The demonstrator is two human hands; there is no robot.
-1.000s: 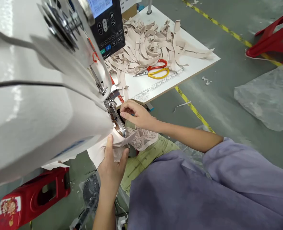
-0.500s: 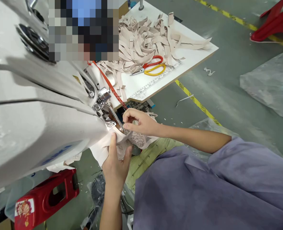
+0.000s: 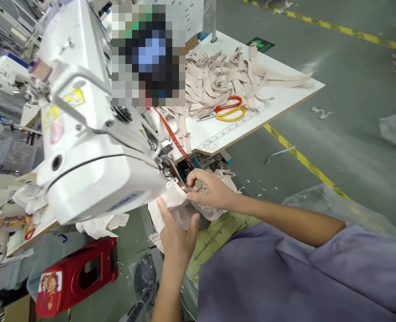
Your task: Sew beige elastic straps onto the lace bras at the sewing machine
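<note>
A white sewing machine (image 3: 117, 188) has pale beige fabric (image 3: 169, 200) under its needle end. On that fabric lies the stretched index finger of my left hand (image 3: 178, 232), thumb spread away from it. Beside the presser area, my right hand (image 3: 214, 190) has curled fingers with a gap between them and the thumb; its thumb tip is close to the fabric's edge. Lace-like cloth (image 3: 211, 211) hangs below my right hand. A red printed strip (image 3: 172, 134) runs down toward the needle area. The machine's head partly hides the needle.
On the white tabletop (image 3: 214, 142) are a heap of beige strips (image 3: 218, 76) and scissors with red and yellow handles (image 3: 231, 112). A red stool (image 3: 80, 277) stands on the floor at lower left. Another machine (image 3: 8, 74) is at far left. Yellow tape (image 3: 305, 163) marks the floor.
The camera view has swung, so the table and hands appear farther right and lower, and more of the machine shows. Both hands stay by the fabric; the right thumb looks slightly farther from its fingers.
</note>
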